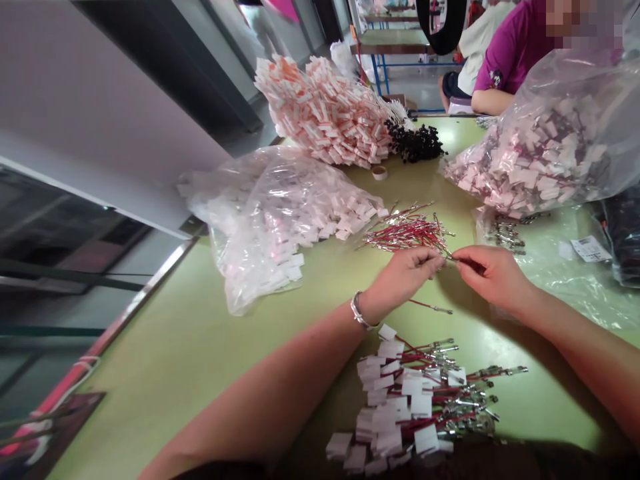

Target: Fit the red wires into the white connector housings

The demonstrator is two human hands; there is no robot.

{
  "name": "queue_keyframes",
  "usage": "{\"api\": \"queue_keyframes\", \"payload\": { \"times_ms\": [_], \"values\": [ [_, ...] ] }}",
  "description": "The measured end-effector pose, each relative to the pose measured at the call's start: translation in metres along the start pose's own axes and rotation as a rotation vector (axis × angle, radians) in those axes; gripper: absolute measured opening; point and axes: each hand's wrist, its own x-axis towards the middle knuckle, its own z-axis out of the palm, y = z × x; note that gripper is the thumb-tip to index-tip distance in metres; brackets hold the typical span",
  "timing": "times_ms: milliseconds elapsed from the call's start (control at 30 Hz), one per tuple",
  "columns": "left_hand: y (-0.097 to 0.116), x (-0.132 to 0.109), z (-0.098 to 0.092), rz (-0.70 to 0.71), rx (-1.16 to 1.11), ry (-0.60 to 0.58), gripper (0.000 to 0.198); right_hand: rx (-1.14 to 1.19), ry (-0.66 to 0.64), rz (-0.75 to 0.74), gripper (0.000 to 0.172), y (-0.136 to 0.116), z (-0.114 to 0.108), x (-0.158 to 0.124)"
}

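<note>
My left hand [407,277], with a silver bracelet on its wrist, is closed in a pinch. My right hand [495,273] pinches just beside it, fingertips almost meeting. Between them shows a thin wire with a metal terminal [449,258], mostly hidden by the fingers. Right behind the left hand lies a loose pile of red wires [407,233] with metal ends. A single red wire [433,307] rests on the table below the hands. Nearer to me is a heap of red wires with white connector housings [395,400] on one end and metal terminals on the other.
An open plastic bag of white housings [295,213] lies left on the green table [150,373]. Behind are bundled white-and-orange pieces [330,113], black parts [417,142] and a tape roll [379,173]. A full bag [540,153] stands right. A person in purple [505,53] sits beyond.
</note>
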Motion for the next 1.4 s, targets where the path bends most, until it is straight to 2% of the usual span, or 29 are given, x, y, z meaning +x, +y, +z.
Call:
{"api": "queue_keyframes", "payload": {
  "times_ms": [133, 233, 300, 367, 467, 533, 600, 667, 733, 800, 833, 900, 1000, 1133, 1200, 1300, 1400],
  "values": [
    [-0.003, 0.000, 0.000, 0.064, 0.100, 0.029, 0.020, 0.008, -0.014, -0.004, 0.018, -0.001, 0.001, 0.000],
    [-0.008, -0.003, -0.003, 0.250, 0.300, 0.037, 0.020, 0.061, -0.058, 0.008, 0.016, -0.003, 0.002, -0.002],
    [-0.013, -0.005, -0.005, 0.378, 0.464, 0.003, 0.022, 0.100, -0.115, 0.041, 0.015, -0.003, 0.003, -0.004],
    [-0.018, -0.008, -0.006, 0.448, 0.596, -0.067, 0.027, 0.127, -0.169, 0.070, 0.015, -0.003, 0.006, -0.006],
    [-0.020, -0.008, -0.007, 0.463, 0.670, -0.157, 0.029, 0.138, -0.221, 0.099, 0.015, -0.003, 0.009, -0.007],
    [-0.019, -0.004, -0.011, 0.454, 0.619, -0.193, 0.028, 0.147, -0.223, 0.123, 0.016, -0.002, 0.009, -0.006],
    [-0.017, 0.001, -0.019, 0.450, 0.540, -0.147, 0.028, 0.147, -0.221, 0.138, 0.016, -0.002, 0.006, -0.005],
    [-0.017, 0.007, -0.029, 0.419, 0.547, -0.037, 0.025, 0.120, -0.275, 0.125, 0.018, -0.003, 0.002, -0.004],
    [-0.020, 0.010, -0.037, 0.334, 0.671, 0.039, 0.020, 0.042, -0.384, 0.067, 0.019, -0.004, -0.004, -0.001],
    [-0.025, 0.012, -0.039, 0.235, 0.804, 0.007, 0.019, -0.071, -0.428, 0.026, 0.021, -0.003, -0.012, 0.003],
    [-0.026, 0.013, -0.038, 0.194, 0.847, -0.018, 0.018, -0.133, -0.392, 0.030, 0.023, -0.001, -0.017, 0.006],
    [-0.029, 0.017, -0.031, 0.148, 0.894, -0.028, 0.011, -0.259, -0.231, 0.080, 0.028, 0.006, -0.030, 0.013],
    [-0.032, 0.025, -0.017, 0.119, 0.918, 0.028, 0.012, -0.426, -0.015, 0.161, 0.030, 0.025, -0.054, 0.022],
    [-0.035, 0.032, -0.010, 0.146, 0.875, 0.097, 0.015, -0.558, 0.018, 0.270, 0.028, 0.052, -0.076, 0.026],
    [-0.035, 0.033, -0.012, 0.213, 0.813, 0.140, 0.015, -0.601, -0.025, 0.304, 0.025, 0.062, -0.075, 0.025],
    [-0.033, 0.031, -0.018, 0.299, 0.627, 0.291, 0.012, -0.689, -0.145, 0.329, 0.023, 0.068, -0.062, 0.025],
    [-0.028, 0.030, -0.023, 0.297, 0.427, 0.404, 0.008, -0.790, -0.177, 0.300, 0.024, 0.066, -0.047, 0.024]
  ]
}}
